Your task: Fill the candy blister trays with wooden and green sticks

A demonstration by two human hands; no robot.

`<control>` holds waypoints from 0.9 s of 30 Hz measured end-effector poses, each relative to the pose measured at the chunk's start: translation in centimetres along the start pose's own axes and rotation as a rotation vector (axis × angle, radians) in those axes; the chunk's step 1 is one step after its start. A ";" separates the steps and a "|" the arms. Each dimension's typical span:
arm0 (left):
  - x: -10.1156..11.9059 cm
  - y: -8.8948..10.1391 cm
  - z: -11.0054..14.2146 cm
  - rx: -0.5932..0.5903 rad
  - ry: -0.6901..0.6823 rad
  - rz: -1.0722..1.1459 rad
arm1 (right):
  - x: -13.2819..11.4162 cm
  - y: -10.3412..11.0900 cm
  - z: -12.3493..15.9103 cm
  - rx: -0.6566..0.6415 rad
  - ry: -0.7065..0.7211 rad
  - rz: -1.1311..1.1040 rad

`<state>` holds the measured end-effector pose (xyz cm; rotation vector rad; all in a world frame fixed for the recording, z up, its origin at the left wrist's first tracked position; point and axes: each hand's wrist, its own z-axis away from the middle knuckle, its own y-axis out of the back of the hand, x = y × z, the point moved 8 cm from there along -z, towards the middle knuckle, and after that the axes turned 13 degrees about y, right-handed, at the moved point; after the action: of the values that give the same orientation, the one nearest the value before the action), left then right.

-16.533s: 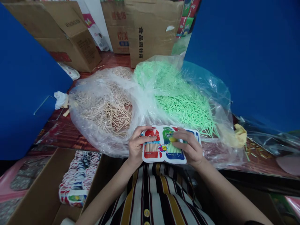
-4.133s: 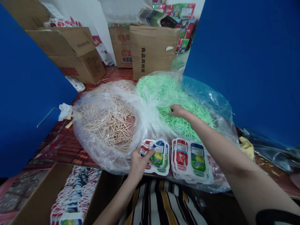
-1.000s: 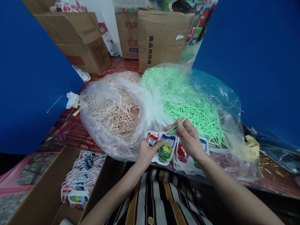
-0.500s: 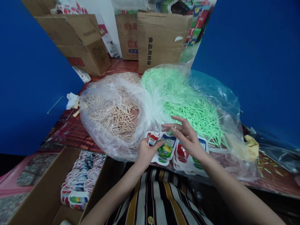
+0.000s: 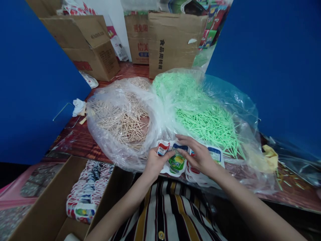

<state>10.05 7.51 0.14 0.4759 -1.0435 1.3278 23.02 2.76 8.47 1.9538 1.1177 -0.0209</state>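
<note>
My left hand (image 5: pixel 155 163) grips a small printed blister tray (image 5: pixel 173 160) with red, green and blue drink-can pictures, thumb on top. My right hand (image 5: pixel 198 154) rests on the same tray from the right, fingers stretched over its top edge, with no sticks visible in them. Under my right hand lies a stack of the same trays (image 5: pixel 213 160). Behind them a clear bag of green sticks (image 5: pixel 200 110) and a clear bag of tan wooden sticks (image 5: pixel 117 120) lie on the table.
An open cardboard box (image 5: pixel 50 204) with several filled trays (image 5: pixel 82 197) stands at lower left. Cardboard boxes (image 5: pixel 173 40) line the back. Blue panels (image 5: pixel 30 93) stand on both sides. A yellow scrap (image 5: pixel 272 152) lies at right, a white rag (image 5: pixel 79 107) at left.
My right hand pinched green sticks above the tray a second ago; its fingers then spread, and now it lies lower, on the tray, without visible sticks. The left hand has kept its grip.
</note>
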 end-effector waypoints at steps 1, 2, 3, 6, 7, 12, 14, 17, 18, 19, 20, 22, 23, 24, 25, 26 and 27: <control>-0.1 0.0 0.0 -0.009 0.001 0.009 | -0.1 0.1 0.1 0.020 0.005 -0.001; -0.1 0.0 -0.1 -0.020 0.005 0.018 | -0.3 0.2 0.1 0.034 0.016 -0.004; -0.2 0.0 -0.1 -0.032 0.011 0.027 | -0.4 0.3 0.2 0.042 0.028 -0.006; -0.1 -0.1 -0.1 -0.070 0.015 0.032 | -0.5 0.7 0.1 0.058 0.005 -0.032; 0.0 -0.1 -0.1 -0.075 0.005 0.024 | -0.3 0.8 0.1 0.056 -0.034 -0.049; 0.3 -0.2 0.1 -0.040 -0.053 -0.042 | 0.6 0.0 -0.1 -0.081 -0.210 -0.186; 0.1 -0.2 0.1 -0.020 -0.053 -0.048 | 0.8 -0.3 0.2 -0.094 -0.258 -0.223; -0.2 0.0 0.1 0.014 -0.035 0.008 | 1.7 -0.5 1.1 0.064 -0.427 -0.340; -0.3 0.0 0.1 0.018 -0.026 0.031 | 2.2 -0.9 1.6 0.124 -0.502 -0.431; -0.3 0.1 0.1 0.020 -0.016 0.048 | 2.5 -1.5 2.1 0.167 -0.572 -0.538; -0.5 0.1 0.0 0.021 -0.003 0.059 | 2.7 -2.3 2.5 0.189 -0.627 -0.644; -0.7 0.2 0.0 0.024 0.026 0.059 | 3.0 -3.4 3.0 0.207 -0.696 -0.782; -0.8 0.3 -0.1 0.024 0.040 0.054 | 3.2 -3.7 3.1 0.224 -0.715 -0.800; -0.9 0.3 -0.1 0.018 0.048 0.050 | 3.4 -3.7 3.2 0.245 -0.724 -0.790; -1.0 0.2 -0.1 0.002 0.050 0.050 | 3.5 -3.6 3.3 0.259 -0.728 -0.756; -0.9 0.0 -0.1 -0.020 0.046 0.056 | 3.7 -3.4 3.4 0.269 -0.728 -0.706; -0.9 -0.1 -0.1 -0.043 0.038 0.066 | 3.8 -3.1 3.4 0.277 -0.722 -0.651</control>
<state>10.27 7.12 -0.62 0.3852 -1.0614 1.3649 24.37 3.82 2.76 1.5000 1.2161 -1.1799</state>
